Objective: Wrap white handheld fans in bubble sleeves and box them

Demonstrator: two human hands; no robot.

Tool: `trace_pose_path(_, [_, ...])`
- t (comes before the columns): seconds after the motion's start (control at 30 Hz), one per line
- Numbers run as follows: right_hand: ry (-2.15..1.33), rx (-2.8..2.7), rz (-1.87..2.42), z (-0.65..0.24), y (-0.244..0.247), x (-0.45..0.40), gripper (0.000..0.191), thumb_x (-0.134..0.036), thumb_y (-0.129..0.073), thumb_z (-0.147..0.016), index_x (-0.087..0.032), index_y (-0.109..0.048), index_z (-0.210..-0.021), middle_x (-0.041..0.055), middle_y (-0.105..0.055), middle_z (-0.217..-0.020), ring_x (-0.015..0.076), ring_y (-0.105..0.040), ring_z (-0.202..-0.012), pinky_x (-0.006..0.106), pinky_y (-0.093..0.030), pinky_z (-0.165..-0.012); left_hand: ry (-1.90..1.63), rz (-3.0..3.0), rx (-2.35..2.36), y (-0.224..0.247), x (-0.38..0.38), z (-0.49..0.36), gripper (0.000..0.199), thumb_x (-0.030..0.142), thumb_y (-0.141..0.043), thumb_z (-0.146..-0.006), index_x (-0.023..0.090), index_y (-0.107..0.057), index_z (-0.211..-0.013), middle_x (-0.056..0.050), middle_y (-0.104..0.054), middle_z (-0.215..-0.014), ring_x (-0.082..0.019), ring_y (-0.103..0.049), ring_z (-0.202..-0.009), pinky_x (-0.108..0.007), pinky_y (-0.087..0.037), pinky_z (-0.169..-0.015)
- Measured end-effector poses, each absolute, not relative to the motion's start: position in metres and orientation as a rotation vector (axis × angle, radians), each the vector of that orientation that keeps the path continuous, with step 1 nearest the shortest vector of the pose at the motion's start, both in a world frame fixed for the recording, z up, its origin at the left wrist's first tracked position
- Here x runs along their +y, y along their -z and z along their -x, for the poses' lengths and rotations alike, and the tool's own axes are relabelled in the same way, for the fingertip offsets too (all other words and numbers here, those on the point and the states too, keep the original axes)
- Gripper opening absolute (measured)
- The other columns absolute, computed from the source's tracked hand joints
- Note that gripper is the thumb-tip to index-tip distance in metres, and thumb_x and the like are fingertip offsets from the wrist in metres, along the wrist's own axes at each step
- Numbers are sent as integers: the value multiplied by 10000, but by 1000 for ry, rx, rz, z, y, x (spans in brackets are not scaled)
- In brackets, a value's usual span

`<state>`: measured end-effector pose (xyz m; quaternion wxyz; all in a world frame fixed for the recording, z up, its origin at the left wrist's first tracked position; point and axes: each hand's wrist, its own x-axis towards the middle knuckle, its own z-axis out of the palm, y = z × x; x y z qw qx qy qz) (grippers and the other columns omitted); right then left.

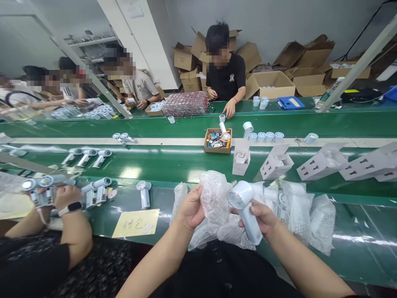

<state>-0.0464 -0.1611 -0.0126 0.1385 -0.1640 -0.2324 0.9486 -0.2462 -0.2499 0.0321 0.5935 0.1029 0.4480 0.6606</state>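
My left hand is closed on a clear bubble wrap bag, held up in front of my chest. Just to its right, my right hand grips the handle of a light blue handheld fan, shaped like a small hair dryer. Its round head tilts up toward the bag. Whether the bag touches the fan's head, I cannot tell. Below both hands lie loose bubble wrap bags. More wrapped pieces rest on the green table to the right.
Open white boxes line the belt ahead. A carton of small parts stands on the middle strip. A single fan and a yellow paper sign are to the left. A neighbour's hands hold fans nearby; a co-worker sits opposite.
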Motion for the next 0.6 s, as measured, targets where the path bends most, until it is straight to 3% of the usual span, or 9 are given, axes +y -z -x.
trace_pose_path(0.13, [-2578,-701,538,54,1,-164,449,-302,-818,-549,-197,-616,-936,-5,-661,-746,140,-616,-562,275,-538,-537,-1544,-252,1294,-21,-257,270,313,270,-744,-615,165,-620,-882,-43,-674,-747,-184,-635,-672,-330,-512,-671])
trace_pose_path(0.2, [-2501,-734,618,52,-9,-163,454,-271,-808,-581,-208,-605,-982,1,-660,-793,141,-618,-611,286,-548,-581,-1570,-245,1653,-22,-263,286,302,247,-714,-630,162,-598,-895,-25,-641,-729,-170,-613,-669,-321,-500,-671])
trace_pose_path(0.33, [-2476,-758,690,53,-24,-166,469,-228,-790,-616,-227,-589,-1039,1,-648,-854,135,-601,-683,300,-563,-642,-1593,-662,2231,-34,-276,273,282,324,-651,-723,187,-599,-964,-50,-630,-894,-195,-600,-867,-318,-487,-756])
trace_pose_path(0.4, [-2508,-774,651,57,-27,-172,484,-250,-790,-623,-233,-582,-1059,-1,-645,-854,134,-602,-678,287,-556,-629,-1489,-913,2051,-37,-278,244,358,349,-709,-678,203,-604,-988,-51,-633,-938,-197,-592,-897,-293,-487,-727])
trace_pose_path(0.47, [-2546,-814,598,62,-28,-178,498,-277,-792,-627,-235,-581,-1077,-4,-642,-837,136,-607,-659,278,-546,-606,-1378,-898,1765,-34,-277,219,382,337,-752,-633,188,-608,-953,-33,-639,-838,-176,-594,-787,-270,-477,-646])
trace_pose_path(0.6, [-2524,-907,609,60,-26,-182,572,-216,-804,-604,-257,-591,-1133,-17,-628,-853,132,-596,-689,293,-557,-630,-1420,-665,1565,-22,-275,209,230,340,-717,-674,145,-644,-770,10,-589,-630,-105,-508,-576,-231,-422,-551])
